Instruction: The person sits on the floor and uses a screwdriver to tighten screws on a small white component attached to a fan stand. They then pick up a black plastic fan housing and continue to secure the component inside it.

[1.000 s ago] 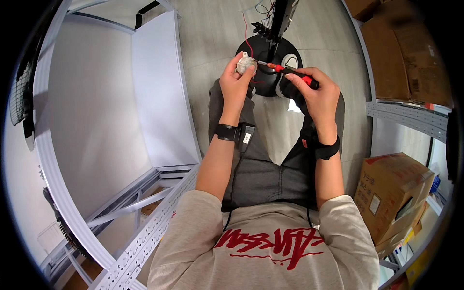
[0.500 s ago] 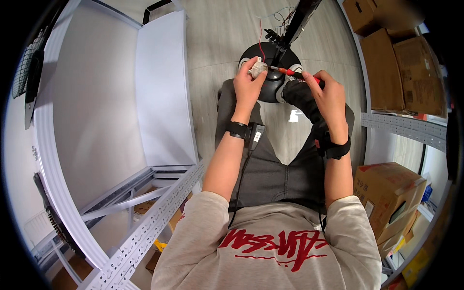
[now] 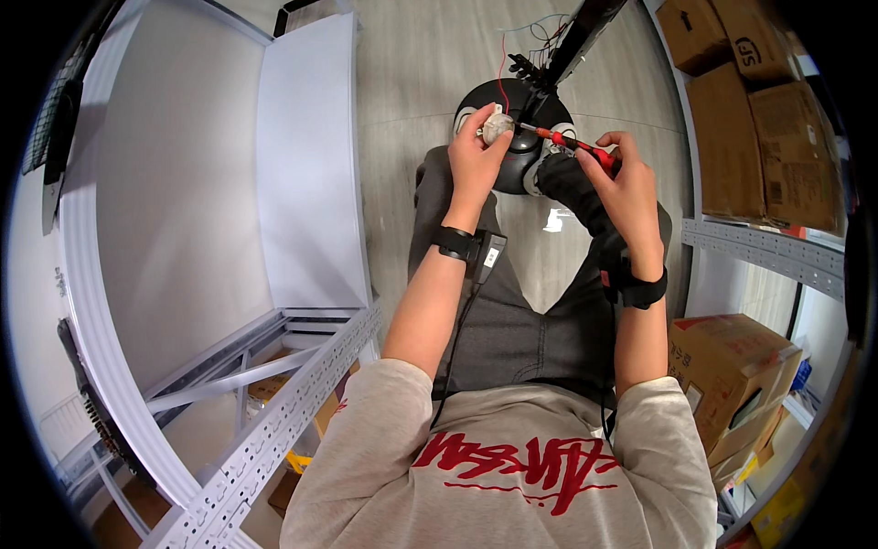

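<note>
Pinched between thumb and fingers of my left hand (image 3: pixel 474 174) is a small round whitish part (image 3: pixel 497 128); its exact kind is unclear. A thin red wire (image 3: pixel 502 66) rises just behind it. My right hand (image 3: pixel 629 197) holds the red-and-black handle of a screwdriver (image 3: pixel 569 142). The orange section and metal shaft point left toward the round part. Whether the tip touches it is too small to tell. Both hands are above a round black base (image 3: pixel 480 96), from which a black post (image 3: pixel 578 44) leans up to the right.
Thin loose wires (image 3: pixel 547 32) hang beside the post. To the left stands a white metal shelf (image 3: pixel 311 165) with a perforated rail (image 3: pixel 265 439). Cardboard boxes (image 3: pixel 727 137) fill a rack at the right, and another carton (image 3: pixel 732 366) sits lower down. My feet flank the base.
My right hand has shifted slightly right and its fingers have loosened around the handle, so more of the screwdriver shows. The left hand and round part have moved slightly right in view.
</note>
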Demonstrator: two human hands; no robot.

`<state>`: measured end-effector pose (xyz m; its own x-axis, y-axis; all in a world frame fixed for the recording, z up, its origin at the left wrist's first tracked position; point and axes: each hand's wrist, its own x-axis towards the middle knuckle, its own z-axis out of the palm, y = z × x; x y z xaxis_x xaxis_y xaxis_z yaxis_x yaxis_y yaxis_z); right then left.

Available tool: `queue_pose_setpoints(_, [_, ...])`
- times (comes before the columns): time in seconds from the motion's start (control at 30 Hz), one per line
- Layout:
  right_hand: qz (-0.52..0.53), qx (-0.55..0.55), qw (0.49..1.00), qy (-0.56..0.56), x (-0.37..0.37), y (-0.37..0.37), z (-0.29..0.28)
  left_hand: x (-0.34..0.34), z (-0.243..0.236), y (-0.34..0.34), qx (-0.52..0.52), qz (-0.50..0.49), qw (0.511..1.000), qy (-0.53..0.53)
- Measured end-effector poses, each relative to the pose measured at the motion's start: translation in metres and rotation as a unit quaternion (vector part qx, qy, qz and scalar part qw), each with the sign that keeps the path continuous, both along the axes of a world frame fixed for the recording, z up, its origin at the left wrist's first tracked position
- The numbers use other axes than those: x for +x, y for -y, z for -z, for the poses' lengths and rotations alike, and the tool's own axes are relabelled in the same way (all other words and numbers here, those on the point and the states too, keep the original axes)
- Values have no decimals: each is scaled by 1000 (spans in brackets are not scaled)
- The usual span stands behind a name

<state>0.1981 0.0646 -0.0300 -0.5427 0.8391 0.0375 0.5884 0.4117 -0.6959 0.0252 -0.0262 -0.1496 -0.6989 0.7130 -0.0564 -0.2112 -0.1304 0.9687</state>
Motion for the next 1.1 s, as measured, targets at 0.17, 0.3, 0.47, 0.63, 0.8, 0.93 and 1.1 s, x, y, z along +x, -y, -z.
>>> queue_pose_setpoints(0.17, [-28, 20, 999, -12, 3, -4, 0, 0, -1, -1, 1, 1, 1000, 0])
queue_pose_setpoints(0.3, [-20, 12, 999, 49, 1, -3, -8, 0, 2, -1, -9, 0, 1000, -1])
queue_pose_setpoints(0.47, [-44, 32, 998, -12, 2, 1, -8, 0, 5, -2, -7, -2, 999, -33])
queue_pose_setpoints(0.63, [-22, 34, 995, 86, 2, -2, -3, -2, 9, -1, -12, 2, 1000, -28])
queue_pose_setpoints(0.8, [-53, 26, 998, 38, -1, 2, -11, 0, 8, -2, -10, 0, 999, -35])
queue_pose_setpoints(0.93, [-50, 19, 998, 45, 1, -3, -9, -1, 6, -1, -34, 10, 999, -26])
queue_pose_setpoints(1.1, [-51, 15, 996, 67, -1, -5, -14, -1, 9, -1, -26, 11, 999, -30])
